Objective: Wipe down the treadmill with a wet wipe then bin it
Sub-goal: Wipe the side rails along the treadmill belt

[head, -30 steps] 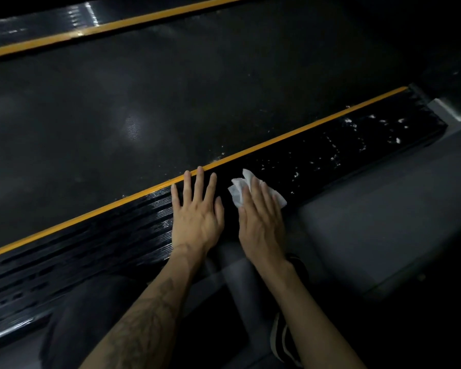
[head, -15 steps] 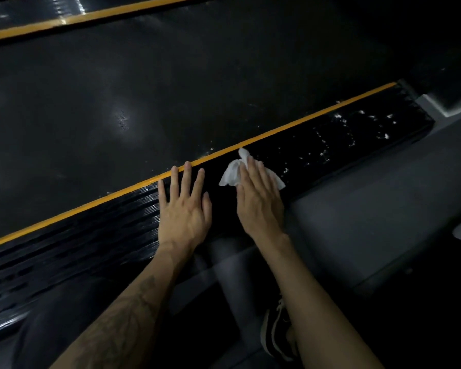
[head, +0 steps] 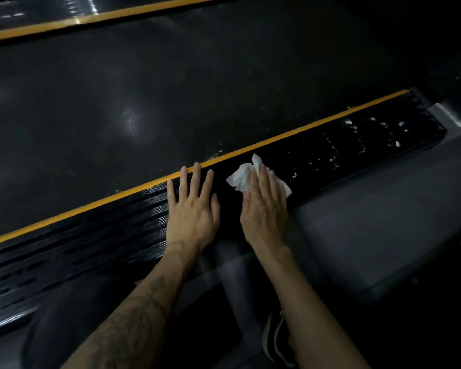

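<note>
The dim room shows a treadmill's dark belt, a yellow stripe along its near edge, and a ribbed black side rail glistening with wet spots toward the right end. A crumpled white wet wipe lies on this rail beside the stripe, pressed flat under the right hand, fingers straight. The left hand rests on the rail, its grip wide and holding nothing.

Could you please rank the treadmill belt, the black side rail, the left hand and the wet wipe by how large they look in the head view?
1. treadmill belt
2. black side rail
3. left hand
4. wet wipe, partly hidden under the right hand
</note>
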### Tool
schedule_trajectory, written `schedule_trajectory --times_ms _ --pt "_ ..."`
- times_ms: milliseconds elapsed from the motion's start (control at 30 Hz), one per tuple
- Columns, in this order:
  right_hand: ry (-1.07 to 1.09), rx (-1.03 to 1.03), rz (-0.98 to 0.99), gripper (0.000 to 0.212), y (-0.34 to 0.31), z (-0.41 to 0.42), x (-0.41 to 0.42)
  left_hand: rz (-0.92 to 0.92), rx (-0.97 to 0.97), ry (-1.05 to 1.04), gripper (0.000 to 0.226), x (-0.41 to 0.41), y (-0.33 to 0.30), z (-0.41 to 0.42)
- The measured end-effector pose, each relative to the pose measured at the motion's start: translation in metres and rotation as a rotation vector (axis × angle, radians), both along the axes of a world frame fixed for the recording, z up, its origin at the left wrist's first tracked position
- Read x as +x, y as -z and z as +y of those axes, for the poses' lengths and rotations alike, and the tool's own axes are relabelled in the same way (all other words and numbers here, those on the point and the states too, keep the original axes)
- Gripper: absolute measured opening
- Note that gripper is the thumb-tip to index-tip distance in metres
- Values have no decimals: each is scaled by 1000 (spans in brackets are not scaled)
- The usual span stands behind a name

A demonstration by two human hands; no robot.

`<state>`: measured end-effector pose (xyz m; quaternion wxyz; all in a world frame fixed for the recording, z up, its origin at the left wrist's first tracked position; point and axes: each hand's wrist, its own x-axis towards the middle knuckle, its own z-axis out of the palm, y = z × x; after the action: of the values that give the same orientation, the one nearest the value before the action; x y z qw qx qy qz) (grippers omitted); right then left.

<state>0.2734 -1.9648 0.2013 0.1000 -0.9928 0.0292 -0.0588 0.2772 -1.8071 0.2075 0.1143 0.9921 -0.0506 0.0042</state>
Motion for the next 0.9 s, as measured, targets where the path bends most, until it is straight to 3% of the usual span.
schedule_trajectory --times_ms 167,333,500,700,900 --pt "-155 -20 33 57 -4 7 18 -7 -10 3 61 1 1 -1" --pt "12 -5 58 62 -4 3 14 -4 4 -5 61 0 1 0" --pt "-151 24 67 59 -7 14 23 2 -10 0 61 1 0 -1" --pt "-27 21 83 60 -10 3 25 -2 -13 1 61 0 -2 0" --pt "-158 -18 92 59 -9 0 47 -6 -25 -2 61 1 -2 -2"
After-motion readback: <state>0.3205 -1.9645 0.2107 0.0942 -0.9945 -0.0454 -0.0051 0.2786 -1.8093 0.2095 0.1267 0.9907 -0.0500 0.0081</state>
